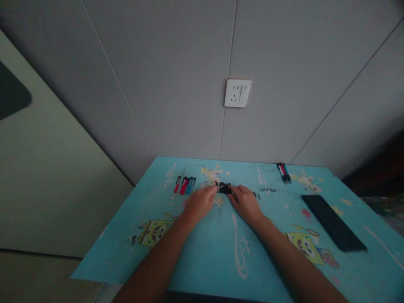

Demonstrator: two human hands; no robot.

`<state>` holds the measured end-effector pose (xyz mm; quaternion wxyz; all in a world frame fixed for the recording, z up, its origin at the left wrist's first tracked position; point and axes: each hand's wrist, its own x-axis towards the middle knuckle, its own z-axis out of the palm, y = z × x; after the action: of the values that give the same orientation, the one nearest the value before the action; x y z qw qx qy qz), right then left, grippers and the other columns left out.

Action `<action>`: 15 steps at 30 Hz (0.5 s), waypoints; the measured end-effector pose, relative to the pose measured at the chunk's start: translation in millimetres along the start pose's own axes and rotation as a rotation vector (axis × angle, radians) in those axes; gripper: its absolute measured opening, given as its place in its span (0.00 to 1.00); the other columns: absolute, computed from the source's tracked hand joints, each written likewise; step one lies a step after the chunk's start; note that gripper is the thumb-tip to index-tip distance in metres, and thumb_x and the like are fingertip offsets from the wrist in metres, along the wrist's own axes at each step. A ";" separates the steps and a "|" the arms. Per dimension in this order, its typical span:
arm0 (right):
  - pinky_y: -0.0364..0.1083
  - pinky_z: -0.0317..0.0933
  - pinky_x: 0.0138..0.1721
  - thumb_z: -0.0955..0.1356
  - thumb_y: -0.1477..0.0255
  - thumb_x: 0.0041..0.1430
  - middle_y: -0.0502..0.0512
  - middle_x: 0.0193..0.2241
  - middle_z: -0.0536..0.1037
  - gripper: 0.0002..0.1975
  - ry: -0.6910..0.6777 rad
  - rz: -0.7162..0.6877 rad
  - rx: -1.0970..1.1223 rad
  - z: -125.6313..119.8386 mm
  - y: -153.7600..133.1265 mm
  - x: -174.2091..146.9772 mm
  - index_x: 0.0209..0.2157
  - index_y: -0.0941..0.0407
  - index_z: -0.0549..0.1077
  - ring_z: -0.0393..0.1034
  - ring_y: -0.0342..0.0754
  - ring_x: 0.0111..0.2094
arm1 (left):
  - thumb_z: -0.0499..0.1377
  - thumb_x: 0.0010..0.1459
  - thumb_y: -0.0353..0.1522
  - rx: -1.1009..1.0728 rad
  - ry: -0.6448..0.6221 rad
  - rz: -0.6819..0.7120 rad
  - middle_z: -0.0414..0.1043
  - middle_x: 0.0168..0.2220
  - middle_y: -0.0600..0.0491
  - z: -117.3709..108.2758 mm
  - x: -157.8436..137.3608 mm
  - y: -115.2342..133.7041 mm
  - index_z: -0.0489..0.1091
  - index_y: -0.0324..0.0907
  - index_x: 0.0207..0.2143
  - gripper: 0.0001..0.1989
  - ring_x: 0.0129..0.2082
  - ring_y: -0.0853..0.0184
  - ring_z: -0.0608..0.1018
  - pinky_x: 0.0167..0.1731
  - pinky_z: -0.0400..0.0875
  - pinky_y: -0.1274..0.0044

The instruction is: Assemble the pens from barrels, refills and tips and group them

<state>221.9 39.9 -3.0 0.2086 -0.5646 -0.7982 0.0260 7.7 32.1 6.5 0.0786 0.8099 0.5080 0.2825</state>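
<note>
A row of small black pieces (225, 188), probably pen parts, lies side by side on the blue table between my hands. At its left end is my left hand (201, 202), thumb and fingers pinched together; a thin pale sliver shows by the fingertips, too small to name. My right hand (246, 203) is at the row's right end, fingers bent and closed against the last pieces. Whatever sits in its fingertips is hidden. Left of my hands lie several red and teal pen barrels (185, 185) with dark ends.
The table (202, 252) has a cartoon-printed cover. Several pens (283, 173) lie at the back right, and tiny dark bits (268, 190) are scattered right of my hands. A long black flat piece (333, 223) rests at the right. A wall socket (238, 93) is behind.
</note>
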 end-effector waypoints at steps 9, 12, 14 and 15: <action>0.47 0.59 0.45 0.65 0.65 0.63 0.56 0.38 0.75 0.14 0.021 0.053 0.019 0.7 8.9 1.9 0.48 0.52 0.74 0.69 0.51 0.42 | 0.46 0.68 0.33 0.056 0.090 -0.104 0.76 0.43 0.50 -9.5 5.2 -23.1 0.68 0.44 0.48 0.14 0.42 0.66 0.78 0.45 0.69 0.75; 0.48 0.59 0.45 0.65 0.65 0.62 0.57 0.38 0.76 0.13 0.043 0.068 0.012 1.6 10.3 2.1 0.46 0.53 0.74 0.69 0.52 0.42 | 0.46 0.68 0.33 0.036 0.032 -0.045 0.76 0.43 0.49 -5.5 3.2 -18.2 0.69 0.43 0.48 0.14 0.43 0.66 0.77 0.45 0.69 0.75; 0.47 0.59 0.44 0.65 0.66 0.63 0.57 0.37 0.76 0.13 0.045 0.072 0.017 1.7 10.8 1.7 0.46 0.53 0.75 0.70 0.52 0.41 | 0.47 0.67 0.33 0.019 -0.038 0.026 0.76 0.43 0.50 -3.3 0.9 -13.3 0.70 0.44 0.47 0.13 0.43 0.66 0.78 0.44 0.70 0.75; 0.47 0.59 0.45 0.65 0.66 0.63 0.57 0.37 0.76 0.12 0.046 0.075 0.018 1.5 11.0 1.3 0.45 0.54 0.75 0.70 0.51 0.41 | 0.48 0.67 0.33 0.013 -0.074 0.061 0.76 0.42 0.50 -2.4 -0.3 -10.8 0.70 0.45 0.47 0.13 0.42 0.66 0.78 0.44 0.70 0.75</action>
<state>230.7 45.3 -7.0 0.2310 -0.5926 -0.7711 0.0280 -2.1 36.6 3.9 0.0834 0.8355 0.4815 0.2514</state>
